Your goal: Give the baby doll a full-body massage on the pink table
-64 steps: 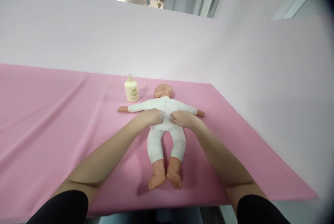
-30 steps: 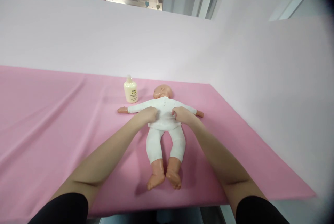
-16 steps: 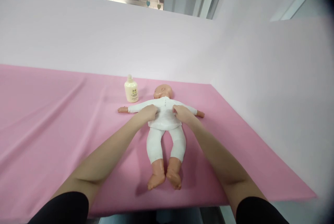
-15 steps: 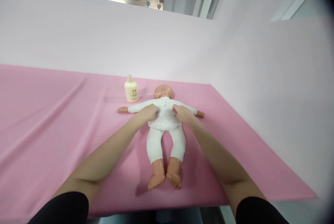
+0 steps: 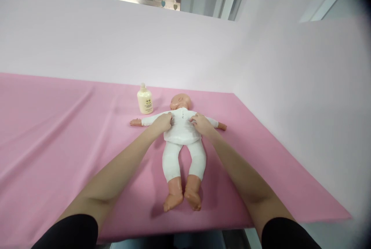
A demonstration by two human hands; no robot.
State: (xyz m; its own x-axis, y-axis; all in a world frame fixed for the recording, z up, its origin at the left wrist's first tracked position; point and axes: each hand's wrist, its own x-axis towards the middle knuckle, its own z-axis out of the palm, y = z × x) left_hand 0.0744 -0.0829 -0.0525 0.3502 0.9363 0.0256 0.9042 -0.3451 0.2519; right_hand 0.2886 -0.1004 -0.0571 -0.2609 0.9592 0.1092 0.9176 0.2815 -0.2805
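Note:
A baby doll [image 5: 173, 159] in white clothes lies on its back, head away from me, arms spread wide and bare feet toward me. My left hand [image 5: 164, 121] is closed at the left side of its chest, fingertips pinched at the white shirt [image 5: 182, 131]. On the other side of the chest, my right hand [image 5: 202, 124] has its fingers curled in against the same shirt. Small marks run down the shirt's front between my hands. The exact grip of the fingertips is partly hidden.
A cream-coloured pump bottle [image 5: 145, 101] stands upright beyond the doll's left-hand arm. Pink cloth [image 5: 58, 133] with folds covers the table. White walls [image 5: 116, 44] rise behind it and along the right side. The table's front edge is close to me.
Both hands stay at the doll's chest, with the left shifted slightly outward and up. The right fingers have moved a little. The doll and bottle keep their places.

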